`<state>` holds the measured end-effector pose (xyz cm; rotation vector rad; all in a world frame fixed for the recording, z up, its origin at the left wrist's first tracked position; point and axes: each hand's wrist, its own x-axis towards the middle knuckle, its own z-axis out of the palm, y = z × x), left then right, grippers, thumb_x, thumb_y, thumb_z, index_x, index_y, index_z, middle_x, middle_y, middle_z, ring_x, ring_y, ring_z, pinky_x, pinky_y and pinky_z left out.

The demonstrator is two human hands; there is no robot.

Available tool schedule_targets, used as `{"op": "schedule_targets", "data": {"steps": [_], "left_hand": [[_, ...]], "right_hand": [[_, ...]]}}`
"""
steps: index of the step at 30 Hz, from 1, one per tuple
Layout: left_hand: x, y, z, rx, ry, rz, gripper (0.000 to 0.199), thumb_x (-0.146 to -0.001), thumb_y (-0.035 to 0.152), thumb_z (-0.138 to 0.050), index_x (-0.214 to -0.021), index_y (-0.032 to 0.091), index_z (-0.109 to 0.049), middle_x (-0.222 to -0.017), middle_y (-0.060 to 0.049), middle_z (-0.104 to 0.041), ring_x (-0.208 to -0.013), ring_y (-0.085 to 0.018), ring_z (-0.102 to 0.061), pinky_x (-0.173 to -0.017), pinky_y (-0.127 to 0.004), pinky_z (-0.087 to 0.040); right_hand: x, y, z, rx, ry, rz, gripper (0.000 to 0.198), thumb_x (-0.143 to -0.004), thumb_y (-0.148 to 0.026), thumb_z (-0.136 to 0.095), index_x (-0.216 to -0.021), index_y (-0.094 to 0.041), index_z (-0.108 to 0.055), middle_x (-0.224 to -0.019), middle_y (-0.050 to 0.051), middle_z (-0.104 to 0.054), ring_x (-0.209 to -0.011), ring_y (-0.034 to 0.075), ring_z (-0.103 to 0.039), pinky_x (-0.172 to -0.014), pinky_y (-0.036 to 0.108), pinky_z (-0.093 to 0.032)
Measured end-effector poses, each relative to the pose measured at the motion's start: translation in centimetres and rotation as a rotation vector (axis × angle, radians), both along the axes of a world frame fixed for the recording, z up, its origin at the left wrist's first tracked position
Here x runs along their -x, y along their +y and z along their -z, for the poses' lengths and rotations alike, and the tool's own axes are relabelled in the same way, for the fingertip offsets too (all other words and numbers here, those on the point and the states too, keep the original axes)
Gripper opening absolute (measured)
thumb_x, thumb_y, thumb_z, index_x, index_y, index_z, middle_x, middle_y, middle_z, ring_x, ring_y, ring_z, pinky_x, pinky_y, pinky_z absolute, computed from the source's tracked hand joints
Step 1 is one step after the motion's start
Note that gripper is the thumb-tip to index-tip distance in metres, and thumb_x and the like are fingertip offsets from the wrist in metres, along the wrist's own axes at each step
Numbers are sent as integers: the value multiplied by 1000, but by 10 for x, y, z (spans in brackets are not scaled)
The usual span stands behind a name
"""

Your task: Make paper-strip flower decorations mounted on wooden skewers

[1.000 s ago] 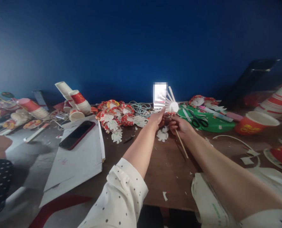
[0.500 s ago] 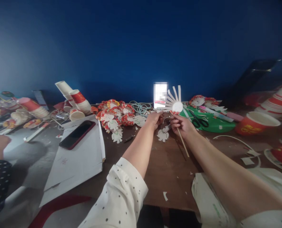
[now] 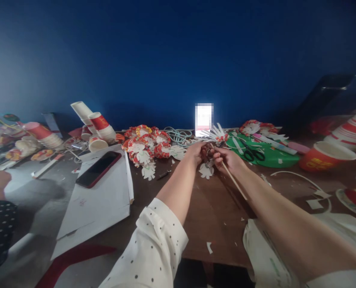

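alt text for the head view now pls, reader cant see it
A person's right hand holds a thin pale stick, with fanned white paper strips, red at their base, just beyond it; the left hand is close beside. Black-handled scissors lie on a flat green sheet; a dark red-edged phone rests on white board, left.

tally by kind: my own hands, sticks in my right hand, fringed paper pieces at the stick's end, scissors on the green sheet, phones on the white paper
Left hand and right hand: 2
Stick: 1
Fringed paper piece: 1
Scissors on the green sheet: 1 pair
Phone on the white paper: 1
Total: 6
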<state>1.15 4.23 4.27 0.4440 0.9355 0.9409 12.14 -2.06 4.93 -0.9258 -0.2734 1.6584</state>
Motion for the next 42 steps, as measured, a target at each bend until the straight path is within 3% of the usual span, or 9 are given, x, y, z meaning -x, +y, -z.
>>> {"op": "schedule_targets", "data": {"steps": [3,6,13,22,28,34,42], "left_hand": [[-2,-4,2,-64,23,147,14,-89,10,-63,-76,10,-62,-56,-1,-56,-43,-3,-47,-36,-9,-28],[-2,-5,5,-112,67,208,13,-90,12,-63,-78,10,-63,-60,-3,-61,-47,-4,-52,-39,-10,-32],[-1,2,11,-126,145,45,14,-85,16,-73,-78,13,-62,-58,2,-58,-47,-3,-50,-45,-12,-40],[-10,-8,10,-230,193,43,9,-83,12,-72,-79,13,-65,-60,0,-62,-52,-5,-58,-48,-12,-40],[-12,-13,7,-235,222,39,11,-86,12,-68,-76,14,-65,-59,0,-62,-52,-5,-57,-50,-13,-41],[-8,-7,7,-137,80,71,9,-89,21,-69,-90,12,-66,-63,-1,-64,-53,-7,-60,-47,-13,-45],[-2,-5,12,-162,-39,117,7,-91,10,-63,-84,12,-62,-62,0,-61,-52,-6,-61,-45,-9,-43]], "right_hand": [[-2,2,0,-17,-31,16,16,-94,-5,-50,-85,-14,-60,-67,1,-62,-41,2,-48,-31,5,-37],[-5,3,1,-57,-75,22,18,-94,-5,-50,-82,-15,-58,-65,-1,-59,-40,2,-46,-31,4,-35],[-10,5,4,-111,-80,40,23,-93,-2,-43,-81,-15,-56,-63,-2,-54,-39,0,-40,-29,4,-26],[-2,5,9,-165,-318,43,11,-80,-6,-62,-81,-17,-61,-63,-2,-57,-43,3,-41,-31,10,-24],[0,5,11,-180,-390,109,12,-77,-6,-62,-74,-18,-60,-62,0,-57,-45,5,-41,-33,13,-24],[-3,5,10,-145,-394,134,11,-77,-6,-65,-81,-16,-63,-66,1,-61,-46,5,-43,-33,13,-24],[-5,5,12,-180,-417,109,14,-75,-11,-71,-87,-15,-66,-64,0,-59,-47,5,-43,-34,13,-24]]}}
